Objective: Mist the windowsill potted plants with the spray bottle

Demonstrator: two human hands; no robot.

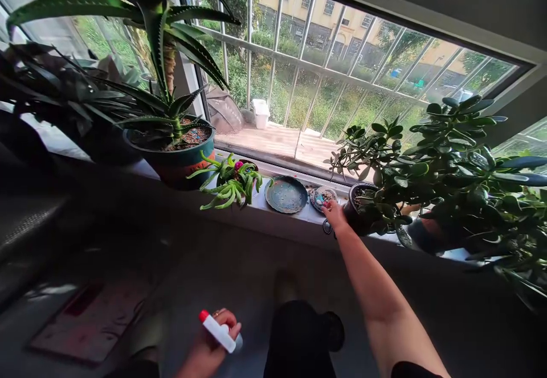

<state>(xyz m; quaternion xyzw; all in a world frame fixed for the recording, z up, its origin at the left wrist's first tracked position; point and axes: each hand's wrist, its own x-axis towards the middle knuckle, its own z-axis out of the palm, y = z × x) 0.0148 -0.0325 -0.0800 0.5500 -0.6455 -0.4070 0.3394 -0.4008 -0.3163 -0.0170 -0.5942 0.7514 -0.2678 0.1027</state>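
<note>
Two hands show: the left hand (209,346) curls around a spray bottle (217,331); the right hand (334,216), just beside a dark pot (351,213) half-hidden by jade leaves (410,167), has an unclear grip.

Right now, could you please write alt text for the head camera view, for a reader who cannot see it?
At a sunlit window sill, a person's right hand reaches toward a small dark plant pot, while the left hand holds a white bottle with a red cap. An aloe in a teal pot and a blue-green saucer also stand on the sill.

Two hands (209,346) (335,217), one spray bottle (219,331), two round dishes (286,194) (322,197)
</note>
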